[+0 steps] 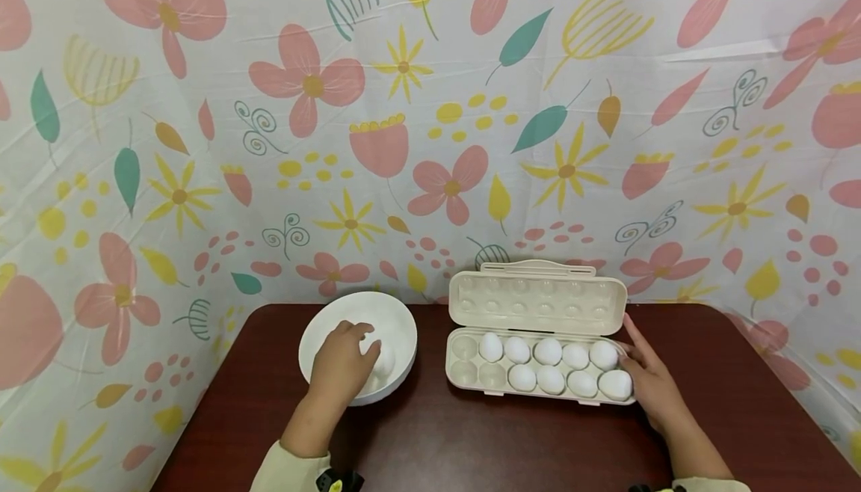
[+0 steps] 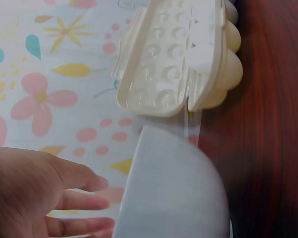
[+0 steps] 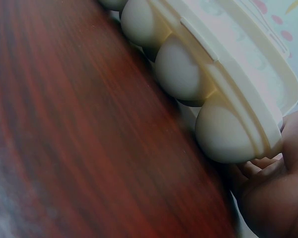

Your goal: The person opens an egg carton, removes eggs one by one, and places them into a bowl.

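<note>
A white bowl stands on the dark red table at the left. My left hand reaches into it with fingers loosely extended, over a white egg; I cannot tell whether it touches the egg. To the right lies an open cream egg carton holding several white eggs, with its leftmost cups empty. My right hand rests against the carton's right end, fingers laid along it.
A floral cloth hangs close behind the table and wraps round both sides. Bare tabletop lies in front of the bowl and the carton. The carton's lid stands upright toward the cloth.
</note>
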`<state>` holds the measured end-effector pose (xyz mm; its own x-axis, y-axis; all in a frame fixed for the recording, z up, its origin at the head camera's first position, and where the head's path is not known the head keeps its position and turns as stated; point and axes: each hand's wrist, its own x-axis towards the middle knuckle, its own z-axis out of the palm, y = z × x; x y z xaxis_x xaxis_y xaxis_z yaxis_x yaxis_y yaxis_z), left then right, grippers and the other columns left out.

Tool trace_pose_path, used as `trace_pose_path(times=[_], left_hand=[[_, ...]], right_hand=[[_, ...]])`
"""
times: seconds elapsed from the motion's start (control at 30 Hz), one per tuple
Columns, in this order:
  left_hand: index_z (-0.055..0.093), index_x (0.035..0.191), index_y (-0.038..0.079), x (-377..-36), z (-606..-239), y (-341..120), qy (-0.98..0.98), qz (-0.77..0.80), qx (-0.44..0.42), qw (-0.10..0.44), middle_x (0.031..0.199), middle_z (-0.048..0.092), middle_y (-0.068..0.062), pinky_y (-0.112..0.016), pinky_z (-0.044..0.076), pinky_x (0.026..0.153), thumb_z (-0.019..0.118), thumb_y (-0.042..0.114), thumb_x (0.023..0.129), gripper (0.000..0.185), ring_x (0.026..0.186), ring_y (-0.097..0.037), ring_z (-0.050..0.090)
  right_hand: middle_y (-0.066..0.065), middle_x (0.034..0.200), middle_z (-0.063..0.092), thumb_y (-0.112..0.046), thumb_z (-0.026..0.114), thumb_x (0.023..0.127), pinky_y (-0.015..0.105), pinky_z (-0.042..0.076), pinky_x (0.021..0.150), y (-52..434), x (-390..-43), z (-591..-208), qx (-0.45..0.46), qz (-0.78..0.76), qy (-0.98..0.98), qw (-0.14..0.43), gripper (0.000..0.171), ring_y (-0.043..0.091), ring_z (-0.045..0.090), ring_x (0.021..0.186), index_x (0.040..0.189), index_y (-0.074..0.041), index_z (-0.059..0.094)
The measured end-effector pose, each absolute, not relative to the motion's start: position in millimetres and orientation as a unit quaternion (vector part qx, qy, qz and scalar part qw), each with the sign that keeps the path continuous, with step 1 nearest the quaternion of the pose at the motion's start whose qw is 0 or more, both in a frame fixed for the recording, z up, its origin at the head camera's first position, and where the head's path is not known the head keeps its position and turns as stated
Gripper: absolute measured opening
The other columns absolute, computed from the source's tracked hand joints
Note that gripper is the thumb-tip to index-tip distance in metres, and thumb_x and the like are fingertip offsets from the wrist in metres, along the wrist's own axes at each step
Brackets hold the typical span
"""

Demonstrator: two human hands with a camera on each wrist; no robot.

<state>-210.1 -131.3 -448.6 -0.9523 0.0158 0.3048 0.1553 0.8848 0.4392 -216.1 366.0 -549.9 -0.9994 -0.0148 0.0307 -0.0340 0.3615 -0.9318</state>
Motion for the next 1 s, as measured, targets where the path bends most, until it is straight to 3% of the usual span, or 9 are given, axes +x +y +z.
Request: trace_pose_path(times=[0.17, 0.47, 1.0], left_hand=[[0.074, 0.116, 0.01, -212, -447, -114, -0.945, -0.261, -0.068, 0.185, 0.099, 0.067, -0.008, -0.044, 0.055, 0.078, 0.072, 0.022, 0.091, 0.028, 0.093, -0.027, 0.066], [0.073, 0.117, 0.011, -204, -444, -74, -0.923, -0.304, -0.118, 0.205, 0.103, 0.067, -0.007, -0.041, 0.054, 0.083, 0.073, 0.019, 0.091, 0.027, 0.096, -0.025, 0.061], [0.069, 0.128, 0.012, -206, -461, -20, -0.924, -0.324, -0.15, 0.137, 0.115, 0.065, -0.007, -0.039, 0.054, 0.091, 0.073, 0.02, 0.092, 0.037, 0.108, -0.024, 0.061]], right_hand=[[-0.016, 0.129, 0.047, -0.025, 0.036, 0.111, 0.016, 0.05, 0.08, 365, -215, -549, 0.016, 0.565, -0.825, 0.011, 0.064, -0.016, 0.051, 0.106, 0.161, -0.038, -0.002], [-0.028, 0.122, 0.048, -0.026, 0.037, 0.111, 0.015, 0.05, 0.08, 366, -215, -550, 0.024, 0.574, -0.818, 0.013, 0.064, -0.015, 0.053, 0.106, 0.161, -0.04, 0.001], [-0.023, 0.124, 0.049, -0.026, 0.037, 0.111, 0.015, 0.049, 0.08, 367, -215, -550, 0.016, 0.565, -0.825, 0.019, 0.064, -0.015, 0.052, 0.106, 0.162, -0.038, 0.0]])
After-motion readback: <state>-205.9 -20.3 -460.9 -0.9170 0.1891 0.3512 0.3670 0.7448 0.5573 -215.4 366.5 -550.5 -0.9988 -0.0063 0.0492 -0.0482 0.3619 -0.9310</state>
